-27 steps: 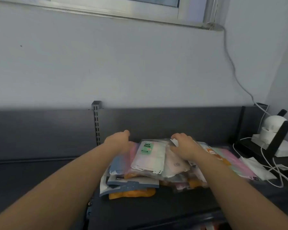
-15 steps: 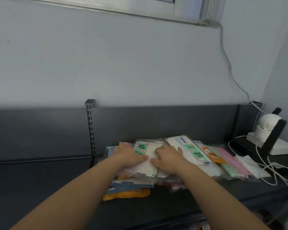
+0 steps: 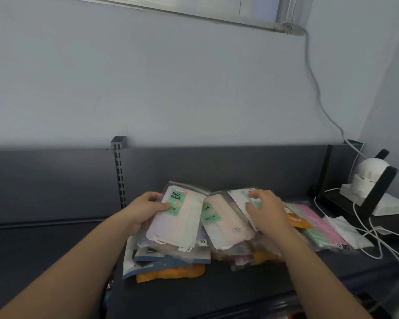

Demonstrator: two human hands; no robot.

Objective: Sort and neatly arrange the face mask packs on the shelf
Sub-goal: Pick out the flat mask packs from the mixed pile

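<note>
A loose pile of face mask packs lies on the dark shelf (image 3: 251,286). My left hand (image 3: 145,209) grips the left edge of a clear pack of pale masks with a green "FACE MASK" label (image 3: 182,219), tilted up off the pile. A second pale green-label pack (image 3: 226,223) lies beside it. My right hand (image 3: 265,209) rests with spread fingers on a white pack (image 3: 238,196) at the back of the pile. Blue packs (image 3: 171,261) and an orange pack (image 3: 171,273) stick out underneath. A pink and green pack (image 3: 316,229) lies to the right.
A slotted upright (image 3: 119,171) divides the shelf's dark back panel. At the right stand a white round device (image 3: 371,172), a white box (image 3: 387,203) and loose white cables (image 3: 376,236). A white pack (image 3: 346,231) lies near the cables. Bare shelf stretches left of the pile.
My hands have moved apart. The left hand has lifted and tilted the green-label pack to the left, uncovering a second one. The right hand has shifted back onto the white pack.
</note>
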